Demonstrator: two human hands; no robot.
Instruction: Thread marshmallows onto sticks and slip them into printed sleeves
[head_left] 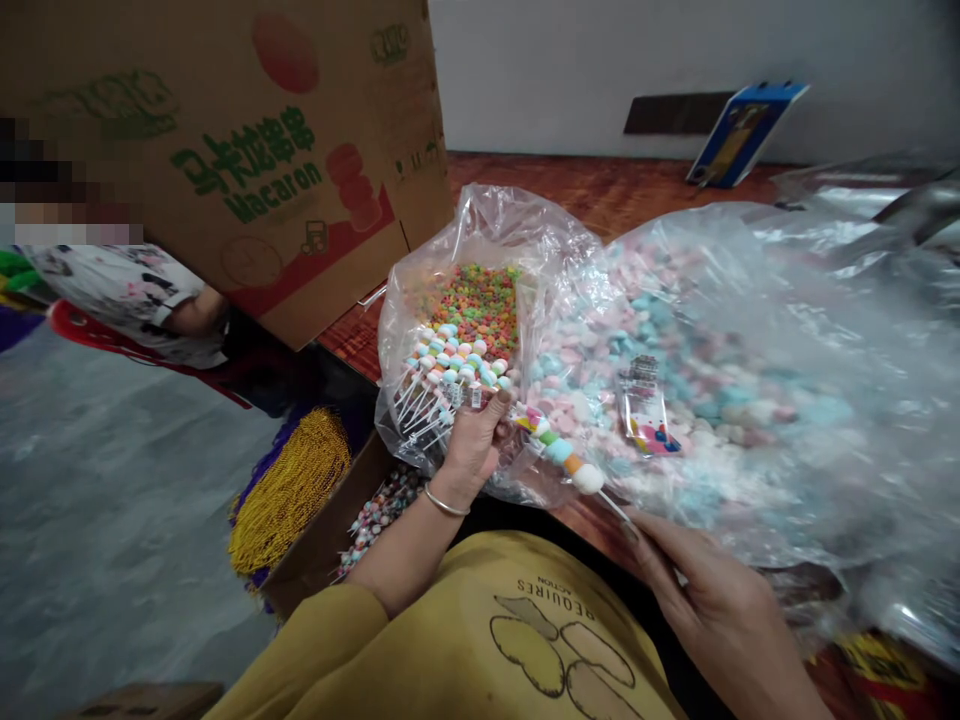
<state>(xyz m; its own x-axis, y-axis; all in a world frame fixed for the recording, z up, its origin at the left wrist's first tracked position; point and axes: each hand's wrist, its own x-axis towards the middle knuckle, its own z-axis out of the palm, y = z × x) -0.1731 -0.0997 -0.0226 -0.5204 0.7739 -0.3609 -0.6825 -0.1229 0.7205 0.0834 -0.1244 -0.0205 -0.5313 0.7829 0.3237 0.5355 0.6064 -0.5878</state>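
My left hand (471, 440), with a bangle on the wrist, is closed around a bunch of candy skewers (442, 375) whose white sticks fan out to the left. My right hand (705, 590) pinches the stick end of one candy skewer (559, 450) of pastel pieces, which points up-left toward the left hand. Both hands hover over a clear bag of small colourful candy (480, 305) and a big clear bag of pastel marshmallow-like candy (675, 380) on a reddish wooden table (592, 190).
A large "Macaron" cardboard box (247, 150) stands at the back left. Below the table edge an open box (330, 540) holds finished skewers, beside gold tinsel (289, 490). Another person's patterned sleeve (127, 290) shows at left. A small printed packet (646, 410) lies inside the big bag.
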